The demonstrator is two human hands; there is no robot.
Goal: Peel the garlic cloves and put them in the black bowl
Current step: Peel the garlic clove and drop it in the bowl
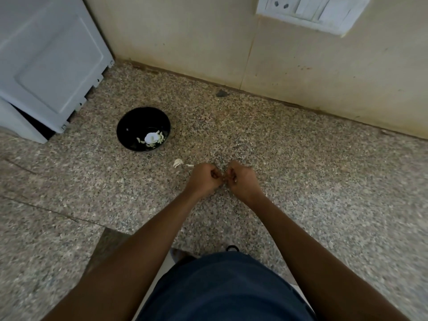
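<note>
We have both hands brought together over the speckled stone counter [301, 181], fingertips nearly meeting. Our left hand [205, 179] is curled into a loose fist, thumb and fingers pinched inward, and our right hand [240, 179] is curled the same way facing it. Between the two sets of fingertips sits a small pale bit, most likely a garlic clove [224, 180]; it is too small and too hidden for us to say more, though both hands appear to pinch it.

Just left of our left hand, lying apart from it on the counter, are two pale scraps: a larger piece of garlic [177, 162] and a smaller sliver [190, 165] beside it.

Further left and farther back stands one black bowl [129, 126], upright, well apart from our hands. Inside it lie several peeled cloves [159, 138] around a bright white patch; we cannot count them exactly.

A grey appliance [46, 66] stands at the back left, near the bowl. On the wall at upper right is one white switch plate [310, 10] with a socket. We can read no writing or labels anywhere.
</note>
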